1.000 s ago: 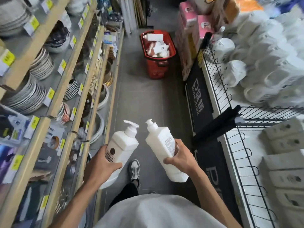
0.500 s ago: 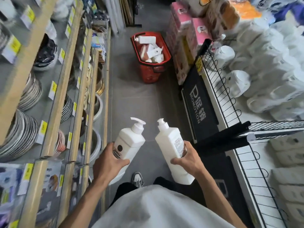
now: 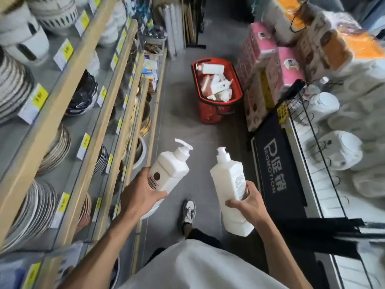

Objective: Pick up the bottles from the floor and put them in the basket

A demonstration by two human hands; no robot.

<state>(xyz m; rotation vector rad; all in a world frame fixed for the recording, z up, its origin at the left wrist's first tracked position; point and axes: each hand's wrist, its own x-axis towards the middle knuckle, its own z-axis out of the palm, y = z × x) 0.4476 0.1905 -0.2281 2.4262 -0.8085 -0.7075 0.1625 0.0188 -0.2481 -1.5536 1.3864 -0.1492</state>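
My left hand (image 3: 140, 198) grips a white pump bottle (image 3: 169, 171) with a round dark logo, its pump pointing up and to the right. My right hand (image 3: 248, 202) holds a second white pump bottle (image 3: 230, 184) around its lower half, label side facing right. A red basket (image 3: 216, 112) stands on the grey floor farther down the aisle, ahead and slightly right of both hands. Several white bottles (image 3: 210, 68) lie inside it.
Wooden shelves (image 3: 83, 113) with plates and bowls line the left side. On the right are pink boxes (image 3: 264, 59), a black promotion sign (image 3: 275, 163) and a wire rack (image 3: 308, 130) of white goods. My shoe (image 3: 189, 212) is on the grey floor between them.
I have walked forward along the aisle with both bottles held; the red basket is now nearer. The bottles stay in the same grip.
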